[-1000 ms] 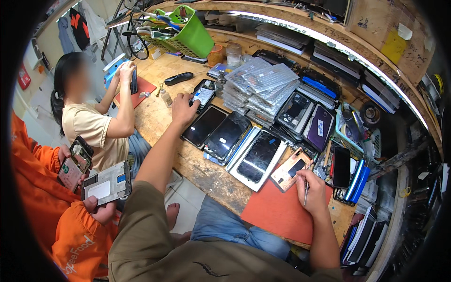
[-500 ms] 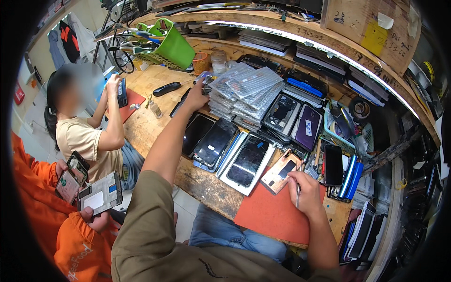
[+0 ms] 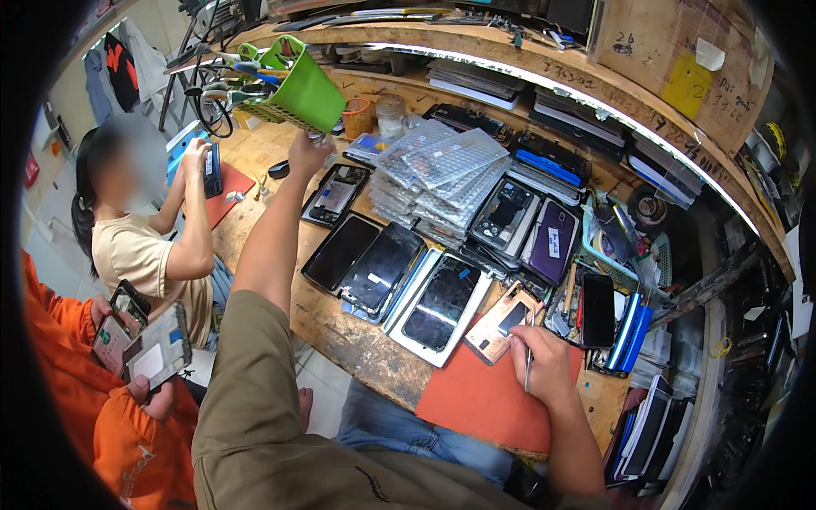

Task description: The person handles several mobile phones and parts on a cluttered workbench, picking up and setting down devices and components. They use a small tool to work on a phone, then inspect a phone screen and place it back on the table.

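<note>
My left hand reaches out past the row of phones, just under the green basket. Its fingers are closed around a small shiny thing that I cannot make out. In my right hand is a thin pair of metal tweezers, its tip over a copper-coloured phone body. That phone body lies at the far edge of the red-orange mat. Left of it, a dark cracked phone rests on a white tray, beside more dark phones.
Behind the phones rises a stack of bubble-wrap packets. A purple phone and a black phone lie on the right, near a teal basket of tools. Two people work at left, one holding phone parts. A shelf overhangs the bench.
My left hand has moved left and away from beside the packets, over to the green basket, uncovering an opened phone. My right hand stays at the copper-coloured phone body with the tweezers.
</note>
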A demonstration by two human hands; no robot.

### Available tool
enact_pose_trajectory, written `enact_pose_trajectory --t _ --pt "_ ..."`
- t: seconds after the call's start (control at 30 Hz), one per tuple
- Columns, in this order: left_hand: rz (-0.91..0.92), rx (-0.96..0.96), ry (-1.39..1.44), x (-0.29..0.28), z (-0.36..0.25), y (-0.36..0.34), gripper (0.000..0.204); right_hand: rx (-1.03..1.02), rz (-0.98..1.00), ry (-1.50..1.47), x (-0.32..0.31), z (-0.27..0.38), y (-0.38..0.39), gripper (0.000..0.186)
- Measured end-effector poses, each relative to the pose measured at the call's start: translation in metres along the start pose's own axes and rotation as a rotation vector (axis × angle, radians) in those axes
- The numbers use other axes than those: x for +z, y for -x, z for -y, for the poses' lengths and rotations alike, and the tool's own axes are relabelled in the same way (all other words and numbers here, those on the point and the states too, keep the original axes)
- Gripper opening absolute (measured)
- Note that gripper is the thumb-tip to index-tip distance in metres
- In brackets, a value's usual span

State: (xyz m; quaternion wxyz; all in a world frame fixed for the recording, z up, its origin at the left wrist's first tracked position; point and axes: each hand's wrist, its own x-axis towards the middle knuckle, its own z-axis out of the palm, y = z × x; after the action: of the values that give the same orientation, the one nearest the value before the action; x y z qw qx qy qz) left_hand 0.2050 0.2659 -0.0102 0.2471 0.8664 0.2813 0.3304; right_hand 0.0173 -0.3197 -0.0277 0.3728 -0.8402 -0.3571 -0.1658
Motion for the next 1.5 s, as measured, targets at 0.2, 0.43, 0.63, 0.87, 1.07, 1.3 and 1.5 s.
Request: enact_pose_trajectory --t 0.2,0.43,0.63,0.87,1.07,1.3,1.5 --pt "-0.061 -0.098 0.036 0.026 0.035 0.012 0.065 0.056 0.01 -0.053 0.0 -0.003 -0.001 0.01" --pt "0.033 -0.086 0.119 0.015 0.023 0.036 0.079 0.014 0.052 0.007 0.001 -0.003 0.001 0.012" --pt "0.323 0.178 -0.152 0.005 0.012 0.09 0.081 0.036 0.031 -0.067 0.007 -0.002 0.001 0.012" --pt "0.31 0.174 0.187 -0.016 0.02 0.086 0.045 0.144 0.024 -0.079 0.011 -0.005 0.004 0.009" --pt "0.549 0.315 -0.305 -0.043 -0.005 0.107 0.063 0.163 -0.048 -0.083 0.012 -0.009 0.004 0.008" --pt "0.39 0.256 -0.184 -0.042 -0.004 0.111 0.054 0.152 -0.047 -0.088 0.01 -0.006 0.003 0.01" --pt "0.556 0.266 -0.211 -0.042 0.011 0.095 0.045 0.089 -0.06 -0.092 0.009 -0.006 0.003 0.011"
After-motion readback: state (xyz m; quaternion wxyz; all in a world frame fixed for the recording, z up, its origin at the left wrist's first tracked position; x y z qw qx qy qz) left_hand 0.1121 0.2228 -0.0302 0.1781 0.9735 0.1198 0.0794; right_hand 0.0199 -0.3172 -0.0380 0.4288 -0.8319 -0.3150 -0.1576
